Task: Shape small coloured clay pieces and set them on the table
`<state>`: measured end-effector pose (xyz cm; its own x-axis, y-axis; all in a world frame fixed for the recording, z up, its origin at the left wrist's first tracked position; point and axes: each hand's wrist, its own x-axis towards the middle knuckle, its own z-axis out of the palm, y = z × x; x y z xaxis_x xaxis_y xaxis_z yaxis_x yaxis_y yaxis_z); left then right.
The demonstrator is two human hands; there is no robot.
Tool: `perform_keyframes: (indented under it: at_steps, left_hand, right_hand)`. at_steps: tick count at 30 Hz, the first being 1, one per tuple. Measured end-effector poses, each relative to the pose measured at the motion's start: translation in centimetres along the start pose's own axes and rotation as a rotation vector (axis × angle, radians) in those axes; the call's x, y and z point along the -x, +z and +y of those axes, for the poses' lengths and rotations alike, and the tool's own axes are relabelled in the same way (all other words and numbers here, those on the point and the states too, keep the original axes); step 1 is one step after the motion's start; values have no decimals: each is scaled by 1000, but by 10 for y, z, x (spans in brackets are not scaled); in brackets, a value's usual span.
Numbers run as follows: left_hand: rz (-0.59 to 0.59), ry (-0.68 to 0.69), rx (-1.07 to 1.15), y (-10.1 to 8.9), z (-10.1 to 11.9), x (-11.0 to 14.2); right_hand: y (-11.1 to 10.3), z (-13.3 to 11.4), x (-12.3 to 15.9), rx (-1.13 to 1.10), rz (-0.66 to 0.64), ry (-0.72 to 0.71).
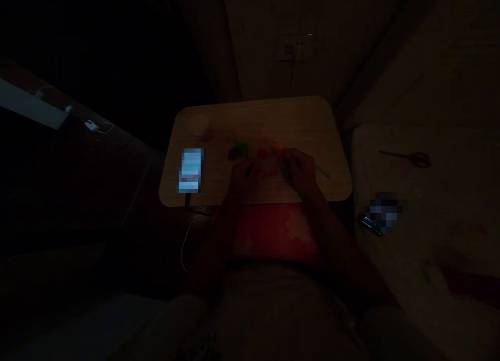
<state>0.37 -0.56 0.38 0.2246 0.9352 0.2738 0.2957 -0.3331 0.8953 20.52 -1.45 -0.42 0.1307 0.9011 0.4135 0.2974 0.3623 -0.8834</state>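
The room is very dark, so details are faint. Over the small wooden table [269, 121], my left hand [242, 177] is closed with its fingers curled; what lies in them is too dim to make out. My right hand [300, 172] is also curled closed, fingertips beside a small orange piece [277, 149]; I cannot tell what it grips. Between the hands lie a small red ball-like lump [262, 153] and a faint reddish strip [269, 172]. Ahead of my left hand sit a green lump [241, 147] and a dark lump [233, 153]. A thin greenish stick [323, 171] lies right of my right hand.
A round lidded tub [200, 125] stands at the table's back left, with a lit phone [190, 171] in front. Scissors [414, 159] and another blurred device [380, 215] rest on the pale surface at right. A wall socket [295, 47] is behind the table.
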Motion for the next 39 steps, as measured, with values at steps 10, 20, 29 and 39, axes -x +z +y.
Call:
perform_keyframes:
  at_steps: [10, 20, 29, 39]
  left_hand:
    - [16, 9, 2, -2, -5, -1]
    - [22, -4, -11, 0, -6, -1]
    - [31, 7, -2, -1, -5, -1]
    - [43, 110, 11, 0, -16, -3]
  right_hand:
    - [2, 8, 5, -9, 90, 157]
    - [1, 0, 4, -60, 85, 140]
    - [3, 12, 3, -98, 81, 104]
    - [5, 9, 3, -124, 145, 218]
